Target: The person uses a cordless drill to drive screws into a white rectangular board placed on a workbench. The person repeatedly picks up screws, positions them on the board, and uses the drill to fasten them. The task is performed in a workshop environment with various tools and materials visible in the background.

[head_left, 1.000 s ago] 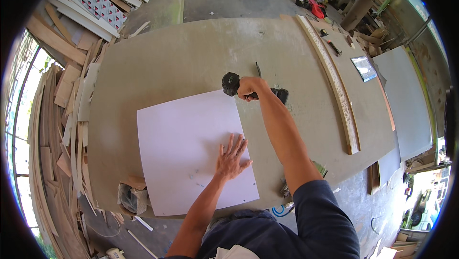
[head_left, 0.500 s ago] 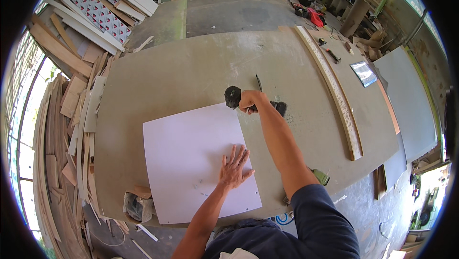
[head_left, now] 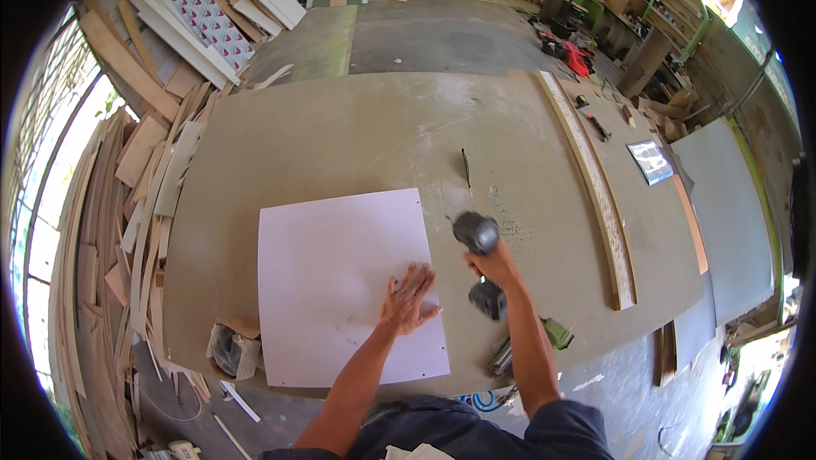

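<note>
- R hand (head_left: 491,263): fingers wrapped round the handle of a black drill (head_left: 478,235); firm hold by the look of it, though drill's a bit blurred.
- Drill: just right of the white board (head_left: 327,248), not over it; thin bit (head_left: 450,219) points left, toward the board's far R corner; can't tell height above bench or if it's spinning.
- L hand (head_left: 410,299): open, palm down, fingers spread, gripping nothing; lies on board nr its R edge.
- Board: flat on the near part of the bench (head_left: 229,146); small dark dots nr the R-hand corners, prob. drilled holes.
- Step, my guess: btwn holes, drill clear of the board; next move prob. calls for L hand steadying the board, bit square to the mark.
- Further out: thin black stick (head_left: 466,169) beyond drill; green tool (head_left: 557,333) nr R forearm; long wood strip (head_left: 589,188) well off to the right.
</note>
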A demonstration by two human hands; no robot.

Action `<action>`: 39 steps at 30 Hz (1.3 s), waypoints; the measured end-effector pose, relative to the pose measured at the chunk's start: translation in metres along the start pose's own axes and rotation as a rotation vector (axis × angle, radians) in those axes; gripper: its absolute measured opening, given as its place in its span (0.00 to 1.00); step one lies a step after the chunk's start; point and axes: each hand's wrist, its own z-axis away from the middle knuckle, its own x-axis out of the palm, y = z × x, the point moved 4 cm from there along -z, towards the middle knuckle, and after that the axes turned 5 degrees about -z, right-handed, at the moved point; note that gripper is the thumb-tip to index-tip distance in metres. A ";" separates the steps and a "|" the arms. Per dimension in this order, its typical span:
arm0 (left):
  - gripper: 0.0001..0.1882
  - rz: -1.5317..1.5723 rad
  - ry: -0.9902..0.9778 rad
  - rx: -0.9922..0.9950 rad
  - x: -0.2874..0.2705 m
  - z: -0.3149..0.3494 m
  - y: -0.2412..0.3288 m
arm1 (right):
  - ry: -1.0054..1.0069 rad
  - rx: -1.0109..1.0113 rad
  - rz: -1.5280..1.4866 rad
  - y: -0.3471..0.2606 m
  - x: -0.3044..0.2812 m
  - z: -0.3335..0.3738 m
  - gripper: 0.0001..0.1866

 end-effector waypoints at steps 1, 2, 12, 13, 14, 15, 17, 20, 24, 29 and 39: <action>0.47 0.021 -0.009 -0.021 0.002 -0.001 -0.002 | 0.026 -0.008 -0.080 0.012 -0.004 0.025 0.08; 0.47 0.044 -0.020 -0.052 0.004 0.000 -0.004 | 0.051 0.024 -0.112 0.022 -0.006 0.049 0.08; 0.21 0.471 0.347 -0.221 0.007 0.055 -0.007 | 0.121 0.036 -0.086 0.071 -0.039 0.257 0.08; 0.19 0.471 0.444 -0.307 -0.001 0.080 -0.007 | 0.120 0.049 -0.078 0.076 -0.042 0.268 0.09; 0.18 0.468 0.543 -0.392 -0.012 0.107 -0.008 | 0.119 0.060 -0.071 0.079 -0.045 0.277 0.10; 0.18 0.391 0.550 -0.441 -0.014 0.135 -0.010 | 0.117 0.072 -0.063 0.080 -0.046 0.284 0.12; 0.18 0.249 0.519 -0.505 -0.020 0.179 -0.017 | 0.138 0.115 -0.048 0.083 -0.045 0.293 0.12; 0.19 0.141 0.459 -0.499 -0.023 0.208 -0.029 | 0.079 0.116 -0.008 0.080 -0.042 0.286 0.12; 0.18 0.270 0.417 -0.400 -0.015 0.205 -0.053 | 0.004 0.008 0.110 0.092 -0.031 0.266 0.14; 0.13 0.300 0.354 -0.415 -0.008 0.204 -0.063 | -0.067 -0.283 0.290 0.063 0.002 0.267 0.15; 0.07 1.746 0.507 -0.854 -0.003 0.249 -0.036 | -0.425 -0.221 0.283 0.045 0.118 0.279 0.10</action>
